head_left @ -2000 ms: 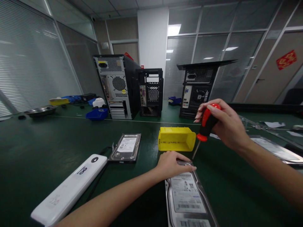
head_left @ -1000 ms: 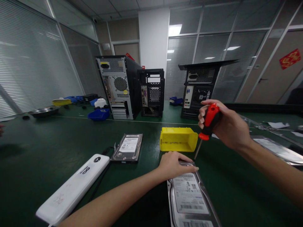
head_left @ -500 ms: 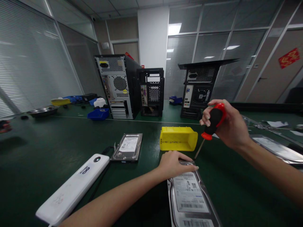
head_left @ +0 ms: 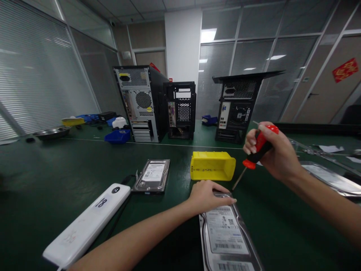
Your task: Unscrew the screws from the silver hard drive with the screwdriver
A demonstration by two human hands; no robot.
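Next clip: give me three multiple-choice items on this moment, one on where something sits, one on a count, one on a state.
1. Where is the yellow bin?
A. On the table just beyond the left hand
B. On top of a computer case
C. Under the white device

2. How many hard drives lie on the green table?
A. One
B. Two
C. Four

3. What is the right hand doing?
A. Resting flat and empty
B. Gripping a red-and-black screwdriver
C. Holding a cable

Answers:
1 A: the bin sits just past the left hand.
2 B: one hard drive lies under the left hand, a second hard drive lies to its left.
3 B: the fingers wrap the screwdriver handle, its tip angled down near the closer drive's far corner.
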